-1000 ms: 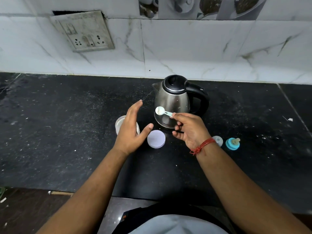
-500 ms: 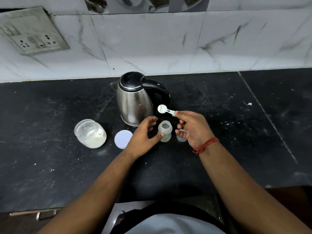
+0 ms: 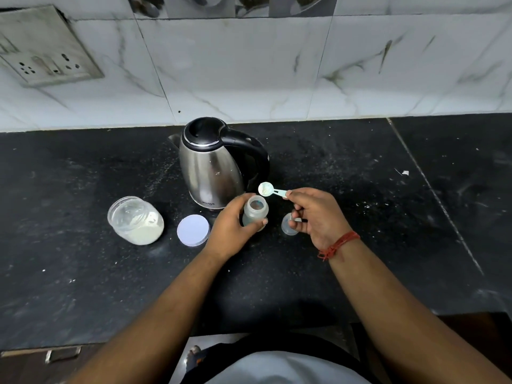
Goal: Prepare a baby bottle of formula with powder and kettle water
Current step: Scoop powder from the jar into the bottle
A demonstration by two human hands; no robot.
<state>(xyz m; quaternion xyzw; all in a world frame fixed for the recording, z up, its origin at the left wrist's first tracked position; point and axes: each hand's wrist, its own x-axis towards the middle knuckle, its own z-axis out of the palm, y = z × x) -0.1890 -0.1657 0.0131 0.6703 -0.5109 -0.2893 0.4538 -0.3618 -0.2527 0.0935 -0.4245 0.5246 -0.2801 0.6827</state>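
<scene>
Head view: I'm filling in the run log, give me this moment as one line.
left hand grips baby bottle | right hand pinches scoop, powder in it | kettle untouched

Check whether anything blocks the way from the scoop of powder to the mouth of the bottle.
Nothing visible does. The scoop, pinched by the right hand, hangs just above and to the right of the bottle, whose mouth is open and uncovered. The left hand grips the bottle's side, below the rim. The kettle stands behind, out of the path.
</scene>
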